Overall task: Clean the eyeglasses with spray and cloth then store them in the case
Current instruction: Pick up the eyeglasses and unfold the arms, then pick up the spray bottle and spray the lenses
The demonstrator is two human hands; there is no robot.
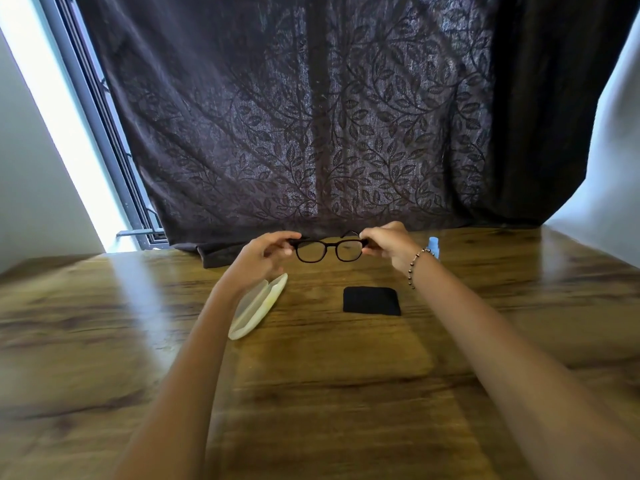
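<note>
Eyeglasses [327, 250], dark-framed, are held in the air beyond the black cloth [371, 301] in the head view, temples unfolded. Left hand [266, 252] pinches one end of the frame front and right hand [389, 244] the other, each grip closed on the frame near a hinge. Translucent case [259, 308] lies on the bench [311, 393] left of the cloth. Blue spray bottle [433, 244] stands beyond the cloth to its right, partly hidden by the right wrist. Handling, as judged: light, stiff yet fragile, and the lenses smear easily. Hold by the rim or hinge ends, not the lens faces.
</note>
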